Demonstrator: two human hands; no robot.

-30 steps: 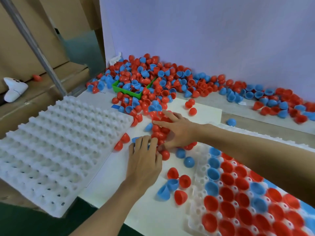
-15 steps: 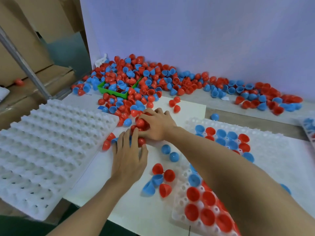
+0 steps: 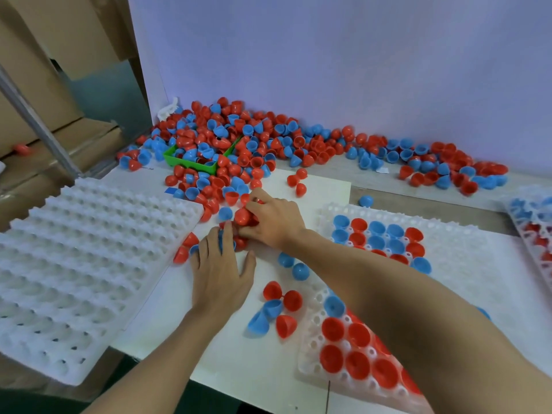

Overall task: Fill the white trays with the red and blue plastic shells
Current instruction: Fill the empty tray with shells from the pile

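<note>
A big heap of red and blue shells [image 3: 239,144] lies along the back wall and spills toward me. My right hand [image 3: 273,218] curls round a cluster of red shells [image 3: 243,216] at the heap's near edge. My left hand [image 3: 219,270] lies flat beside it, fingers straight over a blue shell [image 3: 221,239] and touching loose shells. One white tray [image 3: 89,264] on the left holds no shells. The tray on the right [image 3: 466,264] has red and blue shells in its pockets; my right forearm hides part of it.
A green bin [image 3: 191,164] sits buried in the heap. Several loose shells [image 3: 276,312] lie on the white board between the trays. Another partly filled tray [image 3: 534,222] shows at the right edge. Cardboard boxes and a metal bar [image 3: 38,127] stand at the left.
The view has swung right, showing more of the right tray. My right hand has curled tighter round red shells and pulled them slightly toward me. My left hand has stayed flat.
</note>
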